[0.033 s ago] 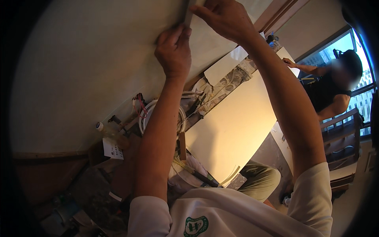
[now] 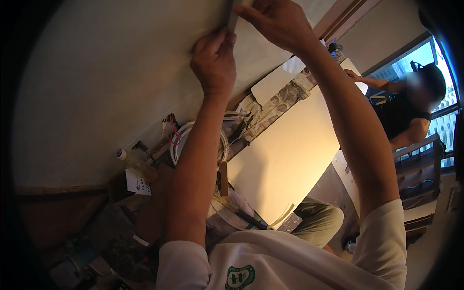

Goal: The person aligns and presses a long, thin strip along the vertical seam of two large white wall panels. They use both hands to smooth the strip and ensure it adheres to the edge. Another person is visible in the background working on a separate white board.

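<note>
Both my arms reach up to a pale wall. A narrow grey strip runs along it and out past the upper edge of the view. My left hand is closed at the strip's lower visible end, fingers curled and thumb pressed to it. My right hand is higher and to the right. Its thumb points at the strip and touches or nearly touches it. The other fingers of that hand are bent and partly cut off by the upper edge, so what they hold, if anything, is hidden.
Below my arms lies a large cream board, with a coil of white cable beside it. A capped bottle and a printed paper are at the left. Another person works by the window near a slatted wooden rack.
</note>
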Action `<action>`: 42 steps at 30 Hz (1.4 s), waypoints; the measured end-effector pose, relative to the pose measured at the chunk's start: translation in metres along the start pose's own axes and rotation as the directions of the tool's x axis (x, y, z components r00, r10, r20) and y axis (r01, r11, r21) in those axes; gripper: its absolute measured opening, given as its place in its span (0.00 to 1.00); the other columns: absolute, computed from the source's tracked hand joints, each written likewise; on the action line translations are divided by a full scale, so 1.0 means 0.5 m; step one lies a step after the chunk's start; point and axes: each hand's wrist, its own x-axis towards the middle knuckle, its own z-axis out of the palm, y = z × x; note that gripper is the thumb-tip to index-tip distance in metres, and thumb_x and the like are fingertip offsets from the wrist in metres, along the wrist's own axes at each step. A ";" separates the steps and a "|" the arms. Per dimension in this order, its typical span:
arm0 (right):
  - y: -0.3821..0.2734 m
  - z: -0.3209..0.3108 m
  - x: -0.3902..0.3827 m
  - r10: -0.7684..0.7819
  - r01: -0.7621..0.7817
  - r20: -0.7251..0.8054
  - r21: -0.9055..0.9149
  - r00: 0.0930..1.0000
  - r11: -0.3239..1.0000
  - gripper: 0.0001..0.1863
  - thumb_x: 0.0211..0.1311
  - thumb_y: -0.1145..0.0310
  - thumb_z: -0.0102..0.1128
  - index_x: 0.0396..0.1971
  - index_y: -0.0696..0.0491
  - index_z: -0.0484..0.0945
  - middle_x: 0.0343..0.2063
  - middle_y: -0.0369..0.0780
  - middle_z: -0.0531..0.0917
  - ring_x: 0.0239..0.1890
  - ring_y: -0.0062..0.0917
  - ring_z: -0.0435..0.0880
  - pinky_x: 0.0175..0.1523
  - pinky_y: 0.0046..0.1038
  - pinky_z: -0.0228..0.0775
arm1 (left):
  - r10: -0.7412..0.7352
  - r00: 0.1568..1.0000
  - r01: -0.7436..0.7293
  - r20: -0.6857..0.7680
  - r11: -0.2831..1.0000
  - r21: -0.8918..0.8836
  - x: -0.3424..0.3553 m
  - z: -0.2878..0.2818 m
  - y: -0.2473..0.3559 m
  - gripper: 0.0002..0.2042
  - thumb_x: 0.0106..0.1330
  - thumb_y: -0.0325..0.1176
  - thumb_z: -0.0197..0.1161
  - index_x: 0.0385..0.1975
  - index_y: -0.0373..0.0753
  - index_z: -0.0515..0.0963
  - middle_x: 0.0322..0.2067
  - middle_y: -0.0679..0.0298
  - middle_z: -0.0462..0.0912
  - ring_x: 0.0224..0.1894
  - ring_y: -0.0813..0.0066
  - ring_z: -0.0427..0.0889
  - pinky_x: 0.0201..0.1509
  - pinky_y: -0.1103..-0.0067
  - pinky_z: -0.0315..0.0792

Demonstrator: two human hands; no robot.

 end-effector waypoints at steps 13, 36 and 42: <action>-0.003 0.014 -0.001 -0.017 0.016 -0.014 -0.071 1.000 0.997 0.25 0.59 0.50 0.73 0.28 0.59 0.77 0.30 0.46 0.80 0.34 0.36 0.80 0.40 0.36 0.75 | -0.005 1.000 0.006 -0.016 0.999 0.054 -0.002 0.011 0.009 0.09 0.62 0.31 0.73 0.41 0.38 0.88 0.32 0.59 0.85 0.33 0.64 0.84 0.41 0.72 0.78; 0.035 -0.026 -0.127 -0.106 0.106 0.023 0.000 0.994 0.994 0.32 0.51 0.54 0.80 0.53 0.54 0.79 0.51 0.45 0.81 0.55 0.38 0.82 0.57 0.38 0.74 | -0.190 0.979 0.194 0.073 0.980 -0.049 -0.044 -0.008 -0.031 0.14 0.63 0.34 0.73 0.46 0.35 0.86 0.41 0.54 0.86 0.41 0.57 0.86 0.48 0.68 0.78; 0.079 -0.107 -0.491 0.180 -0.187 0.081 0.097 0.980 0.978 0.27 0.54 0.62 0.78 0.51 0.56 0.78 0.48 0.45 0.82 0.53 0.40 0.81 0.59 0.35 0.72 | -0.169 0.986 0.169 0.010 0.978 -0.124 -0.072 0.002 -0.062 0.16 0.65 0.35 0.73 0.49 0.33 0.84 0.42 0.55 0.87 0.40 0.64 0.87 0.47 0.72 0.80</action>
